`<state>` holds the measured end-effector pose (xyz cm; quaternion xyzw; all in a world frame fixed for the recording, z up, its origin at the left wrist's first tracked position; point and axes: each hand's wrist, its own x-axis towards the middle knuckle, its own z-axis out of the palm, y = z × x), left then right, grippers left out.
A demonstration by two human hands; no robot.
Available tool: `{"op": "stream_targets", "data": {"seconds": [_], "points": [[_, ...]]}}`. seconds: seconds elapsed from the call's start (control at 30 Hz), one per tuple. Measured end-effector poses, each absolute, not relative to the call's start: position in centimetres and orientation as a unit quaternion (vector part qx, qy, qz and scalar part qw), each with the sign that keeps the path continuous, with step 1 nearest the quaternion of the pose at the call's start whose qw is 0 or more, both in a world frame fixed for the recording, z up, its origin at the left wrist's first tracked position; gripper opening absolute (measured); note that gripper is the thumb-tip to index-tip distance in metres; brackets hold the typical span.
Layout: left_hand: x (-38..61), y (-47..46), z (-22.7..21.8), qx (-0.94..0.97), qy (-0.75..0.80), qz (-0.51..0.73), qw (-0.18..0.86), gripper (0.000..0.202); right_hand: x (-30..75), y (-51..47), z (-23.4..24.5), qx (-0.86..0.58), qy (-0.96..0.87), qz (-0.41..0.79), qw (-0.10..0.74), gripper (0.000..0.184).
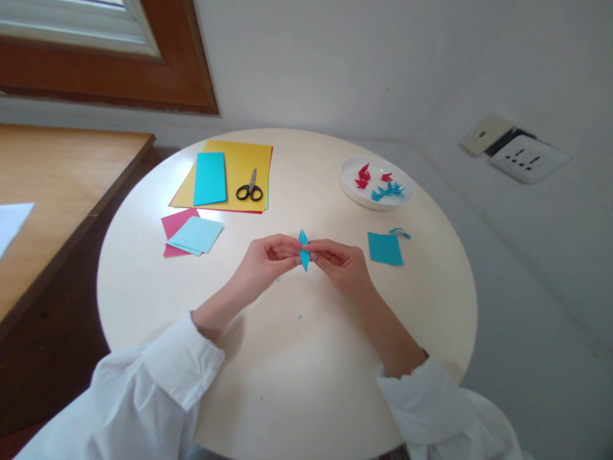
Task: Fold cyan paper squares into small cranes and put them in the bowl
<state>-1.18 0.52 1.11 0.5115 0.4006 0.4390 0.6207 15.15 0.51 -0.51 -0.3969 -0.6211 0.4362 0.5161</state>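
Note:
A small folded blue paper [304,251], narrow and pointed at both ends, stands upright between my two hands above the middle of the table. My left hand [275,254] pinches its left side with thumb and fingertips. From the right, my right hand [339,257] pinches the same paper. The fingertips of both hands nearly meet and cover part of its middle. To the right of my right hand lie a blue paper square [385,249] and a thin curled blue paper strip [400,232].
On the round white table [297,383], scissors [249,187] and a blue sheet [209,178] lie on yellow paper [244,156]. Light blue squares [198,234] overlap pink squares [179,222] at left. A white dish [347,186] holds several red and blue folded paper pieces.

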Motion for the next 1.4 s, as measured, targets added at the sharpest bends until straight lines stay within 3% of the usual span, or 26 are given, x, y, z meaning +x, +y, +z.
{"op": "stream_targets", "data": {"seconds": [0.67,1.4], "points": [[-0.8,0.33,1.46,0.533,0.416,0.454,0.58,0.02,15.33,0.27,-0.7,-0.405,-0.681,0.344,0.504,0.016],[-0.79,0.06,1.25,0.574,0.426,0.469,0.519,0.021,15.38,0.1,-0.77,-0.397,-0.695,0.333,0.499,0.018]]}}
